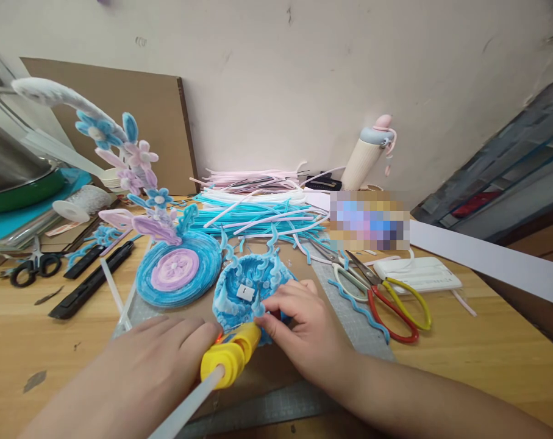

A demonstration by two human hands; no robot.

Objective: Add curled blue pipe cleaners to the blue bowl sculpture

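Soft, even light, faint shadows, stretched edges, one pixelated patch (370, 220).

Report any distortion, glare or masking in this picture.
Head view: wide-angle stretch toward the edges, bottle leaning outward; pixelated block just below it; soft light on the wall, no harsh glare; red glow between left hand and glue gun.

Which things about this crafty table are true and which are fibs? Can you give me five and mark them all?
1. The left grip has a yellow glue gun. True.
2. The right grip holds a paintbrush. False: it pinches a small blue piece.
3. A little white block sits inside the fuzzy blue bowl. True.
4. The round disc has a green middle. False: its middle is pink.
5. The scissors with red and yellow handles lie open. True.
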